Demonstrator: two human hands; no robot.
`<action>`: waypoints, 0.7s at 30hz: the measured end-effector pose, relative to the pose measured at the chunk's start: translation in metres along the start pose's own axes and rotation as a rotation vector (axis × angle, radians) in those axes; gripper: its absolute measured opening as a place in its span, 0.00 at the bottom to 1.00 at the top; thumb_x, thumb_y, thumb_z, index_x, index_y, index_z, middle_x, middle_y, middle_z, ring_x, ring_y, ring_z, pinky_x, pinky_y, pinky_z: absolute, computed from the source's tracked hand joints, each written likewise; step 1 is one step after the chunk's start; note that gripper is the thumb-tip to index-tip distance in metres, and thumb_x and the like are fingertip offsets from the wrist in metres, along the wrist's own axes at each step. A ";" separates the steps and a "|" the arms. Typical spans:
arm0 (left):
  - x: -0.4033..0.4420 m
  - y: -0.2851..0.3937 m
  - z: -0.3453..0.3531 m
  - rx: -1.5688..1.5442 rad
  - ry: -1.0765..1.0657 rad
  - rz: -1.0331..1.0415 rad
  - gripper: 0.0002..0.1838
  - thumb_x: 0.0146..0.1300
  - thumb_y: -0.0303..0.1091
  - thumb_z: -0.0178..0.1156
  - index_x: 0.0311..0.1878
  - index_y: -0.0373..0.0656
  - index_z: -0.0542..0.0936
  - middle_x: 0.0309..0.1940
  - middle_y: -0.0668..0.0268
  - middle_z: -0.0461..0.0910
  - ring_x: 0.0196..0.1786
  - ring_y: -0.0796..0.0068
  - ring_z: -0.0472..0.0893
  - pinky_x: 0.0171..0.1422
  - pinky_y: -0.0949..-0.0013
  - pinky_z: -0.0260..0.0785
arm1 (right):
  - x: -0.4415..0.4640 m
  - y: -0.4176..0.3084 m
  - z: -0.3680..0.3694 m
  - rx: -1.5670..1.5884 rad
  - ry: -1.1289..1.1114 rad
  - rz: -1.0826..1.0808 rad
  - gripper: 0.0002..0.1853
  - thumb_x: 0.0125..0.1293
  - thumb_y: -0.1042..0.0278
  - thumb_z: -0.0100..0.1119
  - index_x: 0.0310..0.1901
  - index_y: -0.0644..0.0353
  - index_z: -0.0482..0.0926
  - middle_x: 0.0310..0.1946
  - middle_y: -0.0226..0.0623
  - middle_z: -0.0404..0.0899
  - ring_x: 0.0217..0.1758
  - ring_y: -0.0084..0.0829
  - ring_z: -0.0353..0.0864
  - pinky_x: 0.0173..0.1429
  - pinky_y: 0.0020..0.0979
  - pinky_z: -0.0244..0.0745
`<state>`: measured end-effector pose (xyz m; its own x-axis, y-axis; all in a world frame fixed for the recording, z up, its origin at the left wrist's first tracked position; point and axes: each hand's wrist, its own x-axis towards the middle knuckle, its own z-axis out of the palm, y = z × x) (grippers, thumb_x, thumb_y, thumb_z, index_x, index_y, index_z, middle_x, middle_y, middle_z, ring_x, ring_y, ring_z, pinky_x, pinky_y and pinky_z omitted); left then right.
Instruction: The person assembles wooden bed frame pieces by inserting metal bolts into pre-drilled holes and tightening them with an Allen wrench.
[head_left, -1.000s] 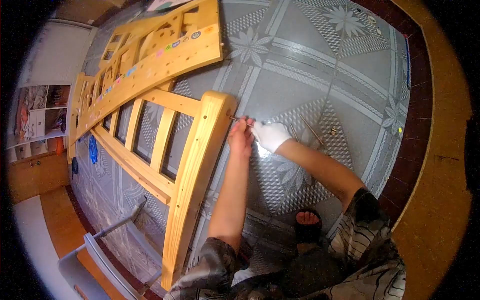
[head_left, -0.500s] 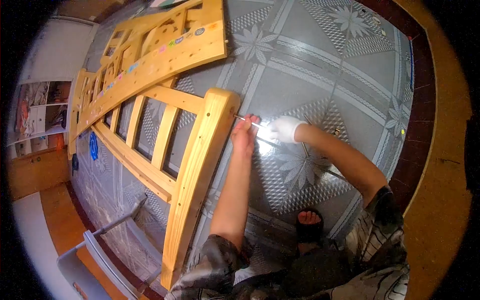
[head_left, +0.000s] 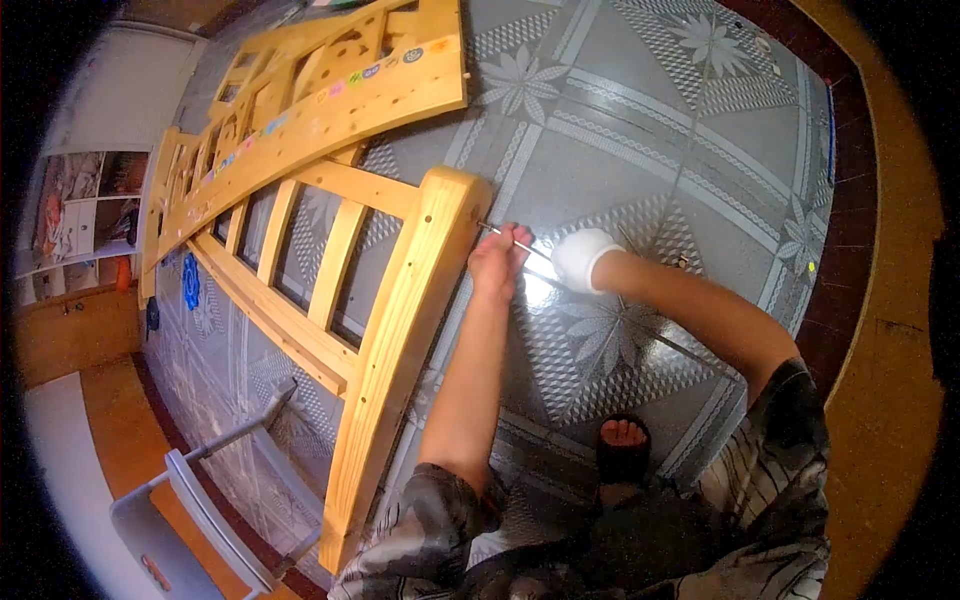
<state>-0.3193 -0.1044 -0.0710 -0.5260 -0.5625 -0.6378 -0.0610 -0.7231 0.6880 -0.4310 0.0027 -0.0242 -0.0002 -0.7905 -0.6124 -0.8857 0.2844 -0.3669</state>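
Observation:
A thin metal T-handle wrench (head_left: 541, 255) runs from the side of a thick wooden post (head_left: 400, 330) to my right hand. Its tip meets the post's side near the upper end; whether it sits in a hole or on a bolt is too small to tell. My left hand (head_left: 499, 262), bare, pinches the shaft close to the post. Wearing a white glove, my right hand (head_left: 584, 261) is closed round the handle end, and parts of a crossbar show beside it. The post belongs to a slatted wooden frame (head_left: 340, 265) lying on the floor.
A second wooden panel (head_left: 330, 115) with stickers lies across the frame's far end. A grey folding chair (head_left: 215, 515) stands at lower left, and a blue bundle (head_left: 191, 281) hangs near the frame. My sandalled foot (head_left: 623, 445) is on the patterned tile floor (head_left: 600, 180).
My gloved right hand has turned on the handle, and the crossbar shows less on both sides. The left hand still pinches the shaft. The whole view has shifted slightly.

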 end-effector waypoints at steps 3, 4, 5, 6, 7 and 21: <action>-0.004 0.004 0.007 0.032 0.063 -0.051 0.10 0.58 0.31 0.50 0.42 0.40 0.70 0.37 0.62 0.76 0.39 0.71 0.76 0.40 0.73 0.70 | -0.002 -0.018 0.019 -0.116 0.178 0.072 0.10 0.50 0.70 0.47 0.30 0.59 0.78 0.29 0.42 0.77 0.34 0.39 0.77 0.36 0.37 0.72; -0.005 0.006 0.011 0.112 0.105 -0.076 0.10 0.58 0.30 0.49 0.42 0.39 0.70 0.37 0.62 0.75 0.40 0.71 0.76 0.38 0.73 0.71 | -0.002 -0.023 0.021 -0.108 0.205 0.092 0.09 0.50 0.71 0.47 0.29 0.59 0.78 0.29 0.41 0.77 0.34 0.39 0.77 0.35 0.37 0.72; -0.007 0.008 0.014 0.112 0.109 -0.076 0.10 0.58 0.30 0.49 0.42 0.39 0.70 0.37 0.62 0.75 0.40 0.71 0.76 0.38 0.73 0.71 | -0.002 -0.027 0.023 -0.098 0.230 0.111 0.09 0.49 0.71 0.47 0.29 0.59 0.78 0.28 0.41 0.78 0.34 0.39 0.78 0.35 0.37 0.72; -0.005 0.008 0.014 0.080 0.114 -0.072 0.09 0.58 0.27 0.48 0.42 0.36 0.69 0.37 0.58 0.74 0.39 0.67 0.76 0.39 0.70 0.72 | -0.004 -0.027 0.023 -0.061 0.242 0.151 0.11 0.50 0.69 0.47 0.33 0.59 0.78 0.28 0.39 0.78 0.33 0.38 0.78 0.34 0.37 0.72; -0.003 0.008 0.014 0.047 0.116 -0.069 0.09 0.57 0.24 0.46 0.41 0.32 0.68 0.37 0.54 0.73 0.39 0.63 0.76 0.40 0.66 0.73 | -0.007 -0.025 0.022 -0.060 0.241 0.152 0.11 0.50 0.69 0.47 0.33 0.59 0.78 0.28 0.39 0.78 0.33 0.38 0.78 0.34 0.37 0.72; 0.000 0.007 0.009 -0.152 0.041 -0.111 0.09 0.59 0.25 0.44 0.43 0.35 0.67 0.41 0.56 0.72 0.43 0.64 0.75 0.44 0.67 0.73 | 0.006 0.010 0.058 2.703 -0.463 -0.077 0.15 0.62 0.54 0.41 0.24 0.54 0.62 0.12 0.20 0.53 0.09 0.14 0.48 0.10 0.16 0.43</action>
<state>-0.3277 -0.1059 -0.0625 -0.4881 -0.4893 -0.7227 0.0139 -0.8323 0.5541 -0.4129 0.0322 -0.0724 0.2980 -0.8333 -0.4657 0.9497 0.2093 0.2331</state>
